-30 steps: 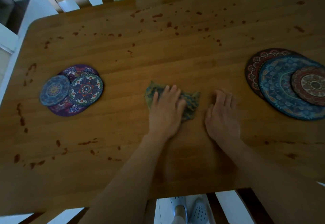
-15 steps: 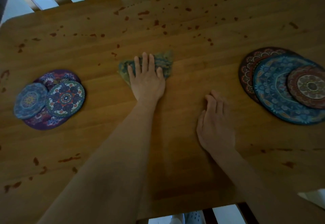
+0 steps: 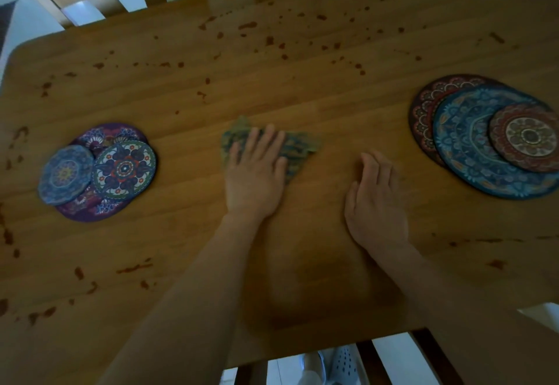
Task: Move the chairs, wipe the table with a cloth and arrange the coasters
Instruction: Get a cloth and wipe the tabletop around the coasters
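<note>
Mid-frame, the left hand [image 3: 255, 173] presses the cloth [image 3: 298, 150] flat-fingered onto the table [image 3: 302, 97]. Right hand [image 3: 375, 200] rests beside it, fingers relaxed.

I see a wooden tabletop [image 3: 302, 88] spattered with reddish-brown stains [image 3: 248, 25]. On it lie a crumpled cloth [image 3: 298, 148] near the middle, overlapping coasters [image 3: 99, 170] at left and a bigger overlapping set [image 3: 490, 139] at right.

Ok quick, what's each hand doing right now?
Left hand: open, fingers straight, pressing the cloth flat on the table.
Right hand: open, resting on the table, holding nothing.
</note>
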Tool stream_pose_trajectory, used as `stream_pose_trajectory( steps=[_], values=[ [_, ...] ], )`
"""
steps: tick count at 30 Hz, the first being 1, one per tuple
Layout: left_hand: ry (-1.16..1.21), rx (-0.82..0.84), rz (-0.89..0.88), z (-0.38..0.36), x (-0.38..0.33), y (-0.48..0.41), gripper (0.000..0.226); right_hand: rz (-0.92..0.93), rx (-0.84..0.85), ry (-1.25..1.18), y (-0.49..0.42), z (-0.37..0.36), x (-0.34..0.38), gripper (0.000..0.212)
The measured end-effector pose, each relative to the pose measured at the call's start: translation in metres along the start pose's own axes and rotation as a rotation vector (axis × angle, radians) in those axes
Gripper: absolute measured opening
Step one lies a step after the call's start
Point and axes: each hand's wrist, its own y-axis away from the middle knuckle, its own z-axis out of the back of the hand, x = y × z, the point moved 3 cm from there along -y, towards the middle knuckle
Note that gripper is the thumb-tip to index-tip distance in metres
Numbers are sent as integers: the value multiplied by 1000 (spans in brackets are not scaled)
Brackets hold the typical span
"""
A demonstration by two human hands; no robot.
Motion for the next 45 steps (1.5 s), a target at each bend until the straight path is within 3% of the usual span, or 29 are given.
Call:
stream_pose_trajectory(
  steps=[4,8,15,20,23,29,35,39,45],
  values=[
    [72,-40,316,5,60,9,54,-27,45,20,-1,-2,1,43],
    [89,-32,462,2,38,13,56,-9,59,50,-1,-4,1,50],
    [76,3,41,-23,-83,66,54,57,28,56,-5,-1,-1,53],
    [39,22,-212,-29,-69,120,51,81,5,38,-2,0,-3,50],
    [28,28,-182,-22,-30,125,52,84,2,28,-1,-1,-3,49],
    [17,-4,165,-6,31,50,54,86,15,54,-2,-2,1,47],
    [39,9,300,1,24,-28,59,92,-12,86,-3,-6,-2,53],
    [28,-3,193,-4,-19,-22,59,100,-23,88,-3,-6,-1,55],
    [8,31,-201,-18,-75,68,56,116,36,77,-4,-3,-3,59]
  ],
)
